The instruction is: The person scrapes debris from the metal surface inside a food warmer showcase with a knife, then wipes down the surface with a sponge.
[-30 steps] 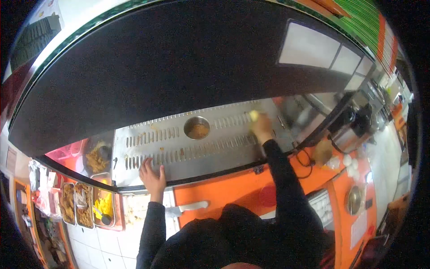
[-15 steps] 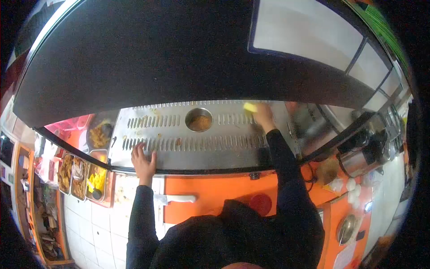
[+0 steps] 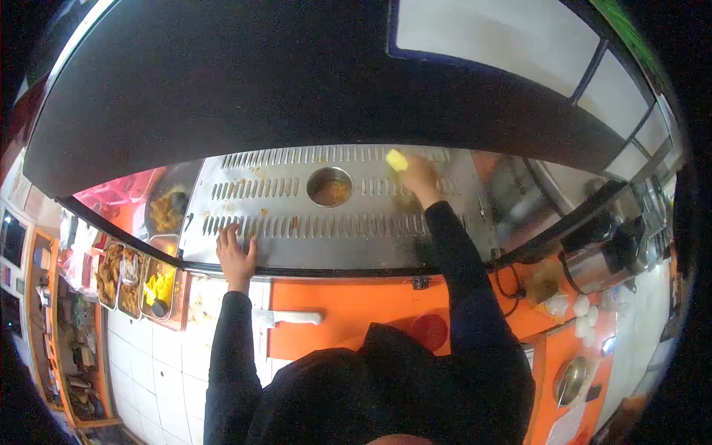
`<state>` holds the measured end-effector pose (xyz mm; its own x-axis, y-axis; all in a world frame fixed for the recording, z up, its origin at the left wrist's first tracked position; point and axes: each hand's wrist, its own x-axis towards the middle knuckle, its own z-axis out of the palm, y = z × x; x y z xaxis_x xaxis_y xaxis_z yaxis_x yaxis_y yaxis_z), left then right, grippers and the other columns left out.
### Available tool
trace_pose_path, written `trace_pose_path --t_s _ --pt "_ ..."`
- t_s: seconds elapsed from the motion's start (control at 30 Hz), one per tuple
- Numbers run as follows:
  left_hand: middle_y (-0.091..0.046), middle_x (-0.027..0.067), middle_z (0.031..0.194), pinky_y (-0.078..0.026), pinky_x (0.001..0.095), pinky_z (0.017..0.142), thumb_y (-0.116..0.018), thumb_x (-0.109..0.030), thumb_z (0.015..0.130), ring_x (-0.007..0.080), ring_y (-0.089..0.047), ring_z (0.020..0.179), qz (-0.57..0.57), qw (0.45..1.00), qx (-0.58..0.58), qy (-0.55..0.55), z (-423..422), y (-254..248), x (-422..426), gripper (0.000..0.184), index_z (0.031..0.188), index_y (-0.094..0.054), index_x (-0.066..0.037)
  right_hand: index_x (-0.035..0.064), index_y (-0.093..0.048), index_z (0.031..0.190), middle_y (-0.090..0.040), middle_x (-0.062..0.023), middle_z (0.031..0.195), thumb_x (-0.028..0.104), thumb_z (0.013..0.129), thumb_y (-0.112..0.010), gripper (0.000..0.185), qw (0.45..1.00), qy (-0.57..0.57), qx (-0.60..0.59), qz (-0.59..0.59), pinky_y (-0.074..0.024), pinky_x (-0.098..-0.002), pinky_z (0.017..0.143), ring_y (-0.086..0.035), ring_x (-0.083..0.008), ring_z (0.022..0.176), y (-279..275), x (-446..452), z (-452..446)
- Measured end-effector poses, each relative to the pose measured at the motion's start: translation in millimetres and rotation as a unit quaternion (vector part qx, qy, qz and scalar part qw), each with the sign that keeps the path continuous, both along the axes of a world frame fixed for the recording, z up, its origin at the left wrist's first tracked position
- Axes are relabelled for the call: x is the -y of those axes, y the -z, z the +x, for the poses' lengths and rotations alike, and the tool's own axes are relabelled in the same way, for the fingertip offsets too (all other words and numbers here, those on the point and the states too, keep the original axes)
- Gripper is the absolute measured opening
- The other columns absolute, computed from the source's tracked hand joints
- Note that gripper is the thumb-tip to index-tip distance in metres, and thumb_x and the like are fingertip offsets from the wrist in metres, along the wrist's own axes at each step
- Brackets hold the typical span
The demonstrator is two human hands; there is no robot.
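Note:
My right hand (image 3: 420,181) grips a yellow sponge (image 3: 397,159) over the right side of a slotted metal panel (image 3: 337,252). The panel lies inside a display case and bears brownish specks and stains, mostly on its left half. My left hand (image 3: 236,256) rests at the panel's front edge, palm down with its fingers spread and nothing in it. Between the hands, a round metal cup (image 3: 330,187) sits in the panel's middle with a brownish layer inside.
Below the case, a white-handled knife (image 3: 297,317) lies on the orange counter (image 3: 348,297), with a red round object (image 3: 429,331) nearby. Food trays (image 3: 158,291) stand at left. The case's dark upper edge (image 3: 297,141) overhangs the panel. A metal bowl (image 3: 571,382) sits at right.
My right hand has moved the sponge leftward and toward the back of the panel. My left hand stays at the front edge. The camera view has shifted slightly.

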<state>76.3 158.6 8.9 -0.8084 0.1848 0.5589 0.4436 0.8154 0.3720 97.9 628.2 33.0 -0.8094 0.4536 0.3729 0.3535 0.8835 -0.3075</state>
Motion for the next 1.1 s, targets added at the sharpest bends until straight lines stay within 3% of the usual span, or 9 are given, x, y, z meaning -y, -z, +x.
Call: trace_pose_path --t_s 0.2,0.23,0.43,0.53,0.63,0.73,0.83,0.9,1.1 --pt "-0.053 0.0141 0.12 -0.036 0.0467 0.098 -0.065 -0.03 0.082 0.037 -0.047 0.116 0.006 1.0 0.021 -0.002 -0.5 1.0 0.9 0.045 0.118 -0.053 -0.006 0.0181 -0.067 0.107 -0.067 -0.0121 0.095 0.014 0.082 -0.057 0.028 0.982 -0.1 -0.066 0.149 -0.0479 -0.0501 0.079 -0.061 -0.0361 0.094 6.6 -50.9 3.3" --pt "-0.054 0.0139 0.118 -0.036 0.0467 0.098 -0.065 -0.031 0.081 0.0366 -0.047 0.115 -0.001 1.0 0.016 -0.002 -1.3 1.9 1.5 0.046 0.118 -0.053 -0.006 0.0137 -0.069 0.104 -0.068 -0.0143 0.098 0.011 0.082 -0.058 0.024 0.986 -0.099 0.036 0.131 -0.0472 -0.0466 0.084 -0.061 -0.0366 0.098 10.4 -59.6 4.9" --pt "-0.054 0.0129 0.118 -0.037 0.0472 0.098 -0.066 -0.031 0.081 0.0369 -0.047 0.116 0.002 1.0 0.023 -0.007 -0.9 1.8 0.9 0.046 0.118 -0.053 -0.007 0.0159 -0.068 0.104 -0.067 -0.0149 0.097 0.012 0.078 -0.059 0.028 0.955 -0.245 0.161 -0.048 -0.0489 -0.046 0.082 -0.063 -0.0364 0.095 4.6 -54.4 37.3" --pt "-0.054 0.0123 0.118 -0.037 0.0472 0.098 -0.066 -0.032 0.081 0.0361 -0.047 0.117 -0.008 1.0 0.017 -0.012 -2.3 4.2 1.3 0.047 0.119 -0.053 -0.008 0.014 -0.068 0.102 -0.067 -0.0166 0.096 0.016 0.076 -0.064 0.026 0.984 -0.171 0.048 0.0 -0.0508 -0.047 0.077 -0.064 -0.0379 0.089 -7.9 -38.0 70.8" --pt "-0.054 0.012 0.119 -0.037 0.0464 0.097 -0.066 -0.032 0.08 0.0349 -0.047 0.116 -0.01 1.0 0.019 -0.021 -1.9 4.4 0.5 0.047 0.118 -0.053 -0.008 0.0123 -0.066 0.101 -0.067 -0.0178 0.094 0.019 0.076 -0.066 0.026 0.998 -0.018 0.002 0.058 -0.052 -0.0485 0.072 -0.065 -0.0385 0.085 -6.0 -42.9 82.7" --pt "-0.054 0.0116 0.119 -0.038 0.0454 0.095 -0.067 -0.031 0.08 0.0343 -0.048 0.115 -0.003 1.0 0.007 -0.016 -0.9 3.0 -0.6 0.047 0.118 -0.053 -0.008 0.0082 -0.065 0.101 -0.067 -0.0198 0.092 0.02 0.077 -0.066 0.027 0.995 0.066 0.062 0.042 -0.0529 -0.0492 0.069 -0.066 -0.0384 0.084 -0.2 -21.8 89.7" --pt "-0.054 0.0116 0.119 -0.038 0.0449 0.095 -0.068 -0.029 0.079 0.0345 -0.049 0.113 0.003 1.0 -0.001 -0.013 -2.7 2.8 -0.7 0.047 0.117 -0.053 -0.008 -0.0004 -0.063 0.098 -0.066 -0.0231 0.094 0.02 0.077 -0.065 0.03 0.994 0.088 0.061 0.009 -0.0508 -0.0483 0.075 -0.065 -0.0392 0.086 5.5 16.9 69.8" --pt "-0.055 0.0116 0.118 -0.038 0.045 0.095 -0.068 -0.029 0.078 0.0345 -0.049 0.112 0.004 1.0 0.001 -0.013 -0.6 3.9 -0.2 0.047 0.117 -0.053 -0.008 -0.002 -0.061 0.101 -0.066 -0.0216 0.094 0.014 0.078 -0.062 0.028 0.997 0.071 0.017 0.002 -0.0537 -0.0477 0.072 -0.066 -0.039 0.083 31.8 28.5 41.7" --pt "-0.055 0.0109 0.117 -0.038 0.0446 0.094 -0.067 -0.028 0.078 0.0336 -0.05 0.111 -0.006 1.0 -0.016 -0.019 2.2 -1.1 -1.8 0.046 0.117 -0.053 -0.01 -0.0004 -0.059 0.102 -0.065 -0.0208 0.098 0.013 0.08 -0.059 0.026 0.995 0.009 -0.033 -0.097 -0.052 -0.05 0.075 -0.064 -0.0418 0.088 7.3 111.5 -11.6"
